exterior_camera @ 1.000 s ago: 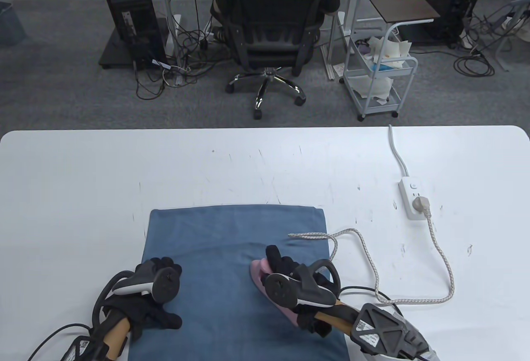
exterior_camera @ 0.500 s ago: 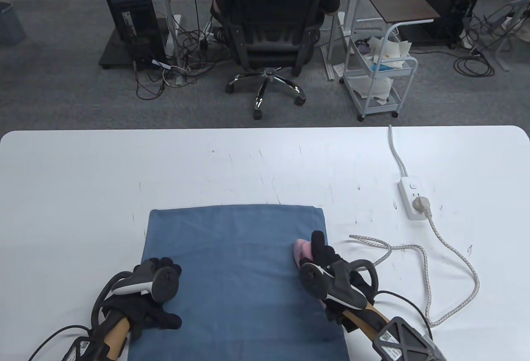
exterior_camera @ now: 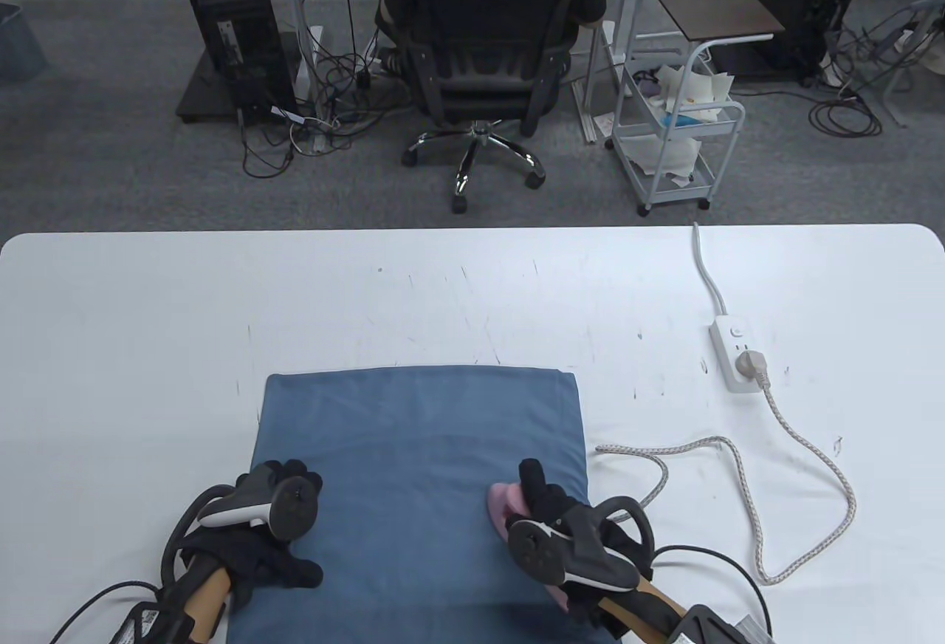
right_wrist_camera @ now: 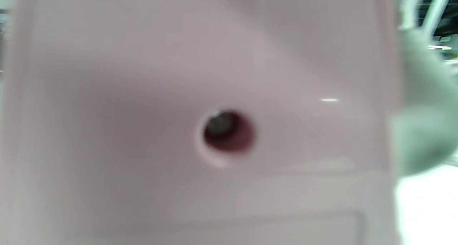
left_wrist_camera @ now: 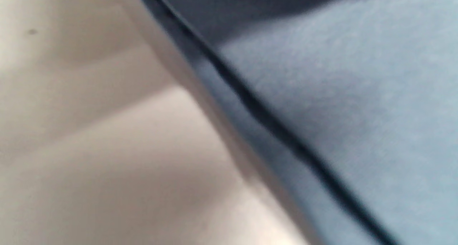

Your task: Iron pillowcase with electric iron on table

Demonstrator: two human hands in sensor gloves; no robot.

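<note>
One blue pillowcase (exterior_camera: 421, 481) lies flat on the near half of the white bench (exterior_camera: 148, 319), its near edge running out of the table view at the bottom. A pink electric iron (exterior_camera: 504, 502) sits on the cloth's near right part, close to its right edge, nose pointing away from the person. The right hand (exterior_camera: 568, 533), in a black sensor glove with a tracker strapped to its back, grips the iron from above, one finger reaching forward over the pink body; the grip is clamped on the iron. In the right wrist view a blurred pink surface of the iron (right_wrist_camera: 179, 77) with a small dark hole fills nearly the whole picture. The left hand (exterior_camera: 258, 533), also gloved and carrying a tracker, rests palm down on the pillowcase's near left edge, fingers spread flat on the cloth, the grip apart. The left wrist view, blurred, shows the pillowcase's edge (left_wrist_camera: 340, 94) against the pale bench (left_wrist_camera: 89, 148). A braided cord (exterior_camera: 746, 481) loops over the bench from the iron's side to a white power strip (exterior_camera: 731, 352) at the right, where its plug is seated. Beyond the bench stand a black office chair (exterior_camera: 487, 60) and a white trolley (exterior_camera: 679, 134).
</note>
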